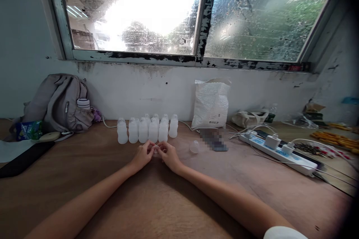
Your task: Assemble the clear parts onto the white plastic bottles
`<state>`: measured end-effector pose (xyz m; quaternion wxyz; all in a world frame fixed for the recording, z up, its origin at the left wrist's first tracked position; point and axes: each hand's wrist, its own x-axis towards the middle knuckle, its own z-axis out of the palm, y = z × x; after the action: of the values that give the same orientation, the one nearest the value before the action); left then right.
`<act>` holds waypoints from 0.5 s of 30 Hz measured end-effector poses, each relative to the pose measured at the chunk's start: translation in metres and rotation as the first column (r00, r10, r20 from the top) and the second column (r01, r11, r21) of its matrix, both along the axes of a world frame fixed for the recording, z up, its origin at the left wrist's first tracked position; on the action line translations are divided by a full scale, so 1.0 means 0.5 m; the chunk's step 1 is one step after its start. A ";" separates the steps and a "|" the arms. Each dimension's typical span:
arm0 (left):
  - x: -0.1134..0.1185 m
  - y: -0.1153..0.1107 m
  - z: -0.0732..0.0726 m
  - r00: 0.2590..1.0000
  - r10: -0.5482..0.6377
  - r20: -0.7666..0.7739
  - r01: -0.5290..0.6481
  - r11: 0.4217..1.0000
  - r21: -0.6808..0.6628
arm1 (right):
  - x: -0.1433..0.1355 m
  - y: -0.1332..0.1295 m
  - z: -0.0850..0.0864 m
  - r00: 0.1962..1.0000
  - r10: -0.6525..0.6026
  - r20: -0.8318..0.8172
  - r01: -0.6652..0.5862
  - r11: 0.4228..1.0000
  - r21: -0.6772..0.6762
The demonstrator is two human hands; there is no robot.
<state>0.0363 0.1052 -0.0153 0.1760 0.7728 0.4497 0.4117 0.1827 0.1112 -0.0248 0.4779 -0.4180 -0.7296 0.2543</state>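
My left hand (143, 156) and my right hand (169, 156) meet at the middle of the table, fingertips pinched together. Between them is a small clear piece (155, 148), mostly covered by the fingers, so its kind cannot be made out. Just beyond the hands, frosted white bottles (122, 131) stand upright in close rows; several have clear tops. To the right of my right hand, a translucent dome-shaped cap (194, 147) rests on the wooden table (157, 201), apart from the fingers.
Against the wall stands a white padded bag (211, 104), with a blurred-out phone-like item (220, 146) before it. A white power strip (280, 153) with plugs and cables lies at right. A grey backpack (60, 101) and a black flat case (26, 160) are at left.
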 end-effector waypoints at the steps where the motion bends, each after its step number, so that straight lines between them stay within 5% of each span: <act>1: 0.000 -0.001 0.002 1.000 0.006 -0.004 -0.006 1.000 0.004 | 0.000 0.000 0.000 1.000 0.001 -0.006 -0.001 1.000 0.002; 15: 0.001 -0.001 -0.001 0.996 0.042 -0.084 -0.038 0.998 0.049 | -0.002 0.000 -0.005 0.998 -0.037 0.053 0.033 0.996 0.078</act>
<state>0.0369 0.1048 -0.0160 0.1299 0.7845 0.4624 0.3923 0.1816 0.1113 -0.0275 0.4778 -0.4187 -0.7443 0.2060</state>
